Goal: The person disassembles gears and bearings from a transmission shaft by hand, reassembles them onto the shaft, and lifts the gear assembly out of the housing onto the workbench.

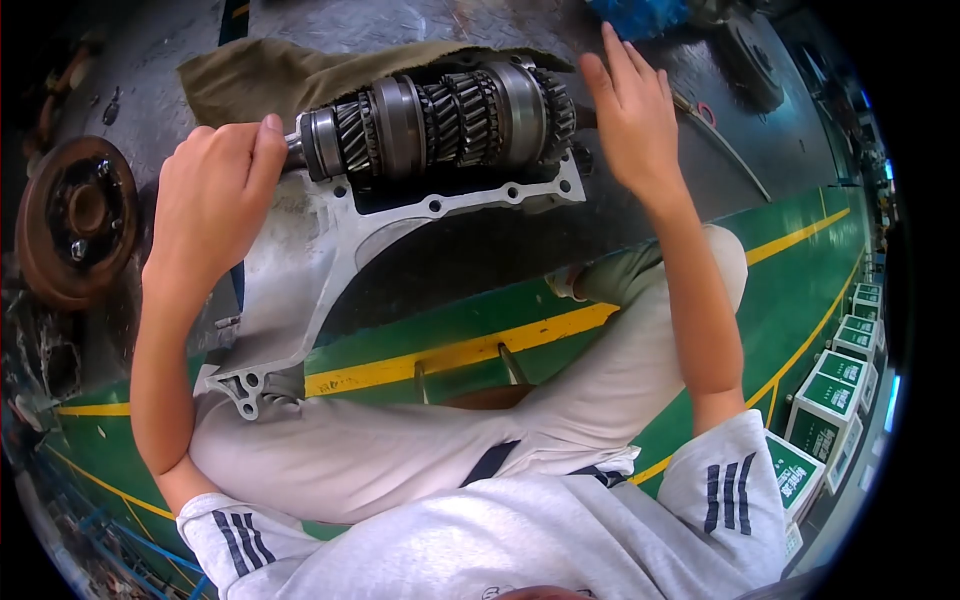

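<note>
Lying crosswise before the seated worker: one gear shaft (445, 122), long axis running left to right, slim end toward the worker's left, large toothed end to the right and slightly farther off. Location: along the open mouth of a pale metal housing (347, 235), an olive cloth (255, 78) behind; seating depth cannot be told. Containers: the housing, gears lined along its opening; a row of white-and-green boxes (832, 385) at right, contents hidden. Left hand (213, 190): back upward, curled about the slim end, thumb straight, fingers folded, tips out of sight. Right hand (637, 130): beside the toothed end, forearm reaching forward, fingers straight and close together, thumb slightly apart; contact cannot be told.
</note>
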Action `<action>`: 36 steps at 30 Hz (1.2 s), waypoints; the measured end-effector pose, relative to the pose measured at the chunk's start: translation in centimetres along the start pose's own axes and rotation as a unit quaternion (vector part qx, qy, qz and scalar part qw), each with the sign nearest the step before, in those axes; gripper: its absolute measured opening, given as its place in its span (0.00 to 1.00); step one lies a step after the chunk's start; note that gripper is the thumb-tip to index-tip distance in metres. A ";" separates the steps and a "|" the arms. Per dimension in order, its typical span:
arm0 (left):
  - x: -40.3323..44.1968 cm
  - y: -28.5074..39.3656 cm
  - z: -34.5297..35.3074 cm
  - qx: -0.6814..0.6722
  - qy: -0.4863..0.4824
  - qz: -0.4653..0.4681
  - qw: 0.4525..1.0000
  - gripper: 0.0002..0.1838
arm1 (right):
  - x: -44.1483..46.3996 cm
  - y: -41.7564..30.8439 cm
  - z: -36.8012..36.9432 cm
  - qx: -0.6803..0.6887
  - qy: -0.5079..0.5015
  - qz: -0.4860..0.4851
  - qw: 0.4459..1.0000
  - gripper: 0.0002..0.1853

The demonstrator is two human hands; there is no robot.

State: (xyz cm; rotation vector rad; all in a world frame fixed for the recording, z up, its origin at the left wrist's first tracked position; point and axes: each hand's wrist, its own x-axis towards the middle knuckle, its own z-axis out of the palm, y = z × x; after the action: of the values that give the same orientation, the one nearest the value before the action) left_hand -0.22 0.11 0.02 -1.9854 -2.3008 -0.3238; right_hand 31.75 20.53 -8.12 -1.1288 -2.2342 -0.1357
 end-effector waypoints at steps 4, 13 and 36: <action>-0.1 0.2 -0.1 -0.006 0.001 -0.006 1.000 0.24 | -1.9 -0.5 -0.9 0.021 0.005 -0.031 0.999 0.41; 0.0 0.0 0.1 -0.002 0.026 0.011 1.000 0.25 | -5.5 -1.4 -3.1 0.043 -0.055 -0.028 0.997 0.41; -0.1 -1.2 -0.4 -0.024 -0.036 0.080 0.996 0.16 | 6.4 3.2 2.8 0.104 0.000 0.085 0.991 0.38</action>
State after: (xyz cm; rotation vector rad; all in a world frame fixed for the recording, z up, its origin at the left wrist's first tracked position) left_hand -1.43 -0.24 0.25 -2.2240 -2.1743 -0.3031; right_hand 30.02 27.99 -7.22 -1.1961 -2.0850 0.1634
